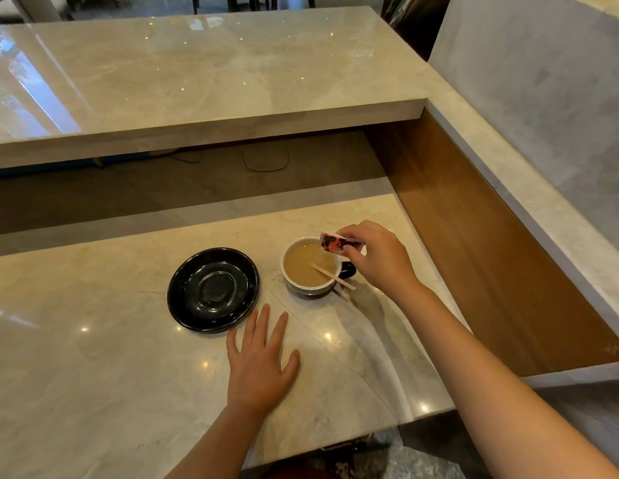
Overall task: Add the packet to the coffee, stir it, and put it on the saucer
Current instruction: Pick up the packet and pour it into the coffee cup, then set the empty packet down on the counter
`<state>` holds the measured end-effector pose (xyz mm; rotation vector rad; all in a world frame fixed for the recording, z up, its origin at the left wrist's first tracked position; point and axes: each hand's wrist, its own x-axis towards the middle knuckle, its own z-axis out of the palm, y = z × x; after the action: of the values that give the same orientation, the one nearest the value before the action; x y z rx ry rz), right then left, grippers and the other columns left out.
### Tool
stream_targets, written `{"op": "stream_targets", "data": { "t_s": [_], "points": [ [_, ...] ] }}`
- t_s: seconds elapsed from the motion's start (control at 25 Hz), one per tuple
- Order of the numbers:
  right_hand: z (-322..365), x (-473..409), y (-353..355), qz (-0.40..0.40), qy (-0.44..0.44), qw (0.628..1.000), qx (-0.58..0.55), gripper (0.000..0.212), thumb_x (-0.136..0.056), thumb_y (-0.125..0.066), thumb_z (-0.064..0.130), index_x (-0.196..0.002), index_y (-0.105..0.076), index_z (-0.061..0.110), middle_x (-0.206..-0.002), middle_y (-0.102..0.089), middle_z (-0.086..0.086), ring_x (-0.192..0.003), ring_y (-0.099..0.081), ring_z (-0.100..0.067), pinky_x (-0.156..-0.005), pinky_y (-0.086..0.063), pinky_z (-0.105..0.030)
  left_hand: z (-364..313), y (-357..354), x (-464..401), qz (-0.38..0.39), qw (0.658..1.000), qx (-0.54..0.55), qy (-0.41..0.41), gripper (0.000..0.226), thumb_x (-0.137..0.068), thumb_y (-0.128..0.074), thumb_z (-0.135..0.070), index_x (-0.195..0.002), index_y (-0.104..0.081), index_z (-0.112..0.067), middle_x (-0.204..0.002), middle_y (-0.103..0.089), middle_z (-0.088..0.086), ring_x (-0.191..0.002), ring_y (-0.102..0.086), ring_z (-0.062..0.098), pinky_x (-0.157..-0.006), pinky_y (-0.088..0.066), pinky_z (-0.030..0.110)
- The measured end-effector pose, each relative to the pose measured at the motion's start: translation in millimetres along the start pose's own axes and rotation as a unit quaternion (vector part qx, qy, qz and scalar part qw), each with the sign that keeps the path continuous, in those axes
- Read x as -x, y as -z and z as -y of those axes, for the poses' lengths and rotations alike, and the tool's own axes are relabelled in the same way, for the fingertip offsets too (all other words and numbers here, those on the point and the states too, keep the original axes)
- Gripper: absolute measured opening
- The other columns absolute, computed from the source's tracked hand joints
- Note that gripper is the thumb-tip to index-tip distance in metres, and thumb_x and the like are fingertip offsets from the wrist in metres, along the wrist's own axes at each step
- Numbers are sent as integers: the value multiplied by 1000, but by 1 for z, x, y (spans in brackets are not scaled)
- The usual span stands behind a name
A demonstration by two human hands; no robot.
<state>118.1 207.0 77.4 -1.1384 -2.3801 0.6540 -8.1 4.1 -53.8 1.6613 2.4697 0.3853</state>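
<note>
two hands: right hand (pixel 377 257) pinches packet (pixel 336 243), seemingly over the cup (pixel 309 267); left hand (pixel 261 361) flat, released.

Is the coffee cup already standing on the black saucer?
No, the cup stands on the counter beside the empty saucer.

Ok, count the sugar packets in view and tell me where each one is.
1. The packet is pinched in the right hand, tilted over the far right rim of the coffee cup. No others show.
</note>
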Motion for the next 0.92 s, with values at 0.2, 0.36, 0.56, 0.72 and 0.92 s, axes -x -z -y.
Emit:
{"op": "stream_targets", "data": {
  "t_s": [0.2,0.36,0.56,0.72,0.92],
  "points": [
    [0,-3,-6,-5,-12,1000,-11,24,-85,-60,11,-108,-64,15,-103,-66,-7,-89,-59,-22,-72,-49,-34,1,0,0,0,1000,0,1,64,-87,-34,-56,-144,-24,-31,-154,-17,6,-141,-2,19,-110,7,47],
    [-2,3,-7,-32,-81,986,-144,15,-82,-61,6,-94,-67,13,-91,-69,-3,-81,-59,-14,-68,-46,-19,1,-1,-1,2,1000,-2,3,63,-87,-33,-57,-144,-25,-31,-155,-17,5,-141,-3,19,-109,7,47],
    [-11,19,-3,-71,-205,900,-379,16,-83,-59,0,-81,-63,15,-83,-66,-4,-79,-62,-15,-70,-50,-22,1,-1,-1,4,1000,-3,4,65,-86,-29,-58,-145,-24,-31,-155,-14,5,-141,0,19,-109,8,48],
    [-20,36,-1,-80,-262,785,-556,16,-86,-56,0,-83,-62,14,-85,-67,-6,-75,-65,-13,-67,-56,-22,1,0,-1,1,1000,-8,-2,65,-86,-31,-58,-144,-25,-30,-155,-17,6,-141,-1,20,-109,7,48],
    [-35,52,7,-85,-274,757,-587,14,-87,-54,0,-88,-61,12,-87,-66,-7,-68,-64,-9,-59,-55,-18,2,-1,0,-1,1000,-10,-11,65,-86,-32,-57,-143,-29,-27,-154,-21,9,-140,-8,23,-109,2,50]
  ]
}}
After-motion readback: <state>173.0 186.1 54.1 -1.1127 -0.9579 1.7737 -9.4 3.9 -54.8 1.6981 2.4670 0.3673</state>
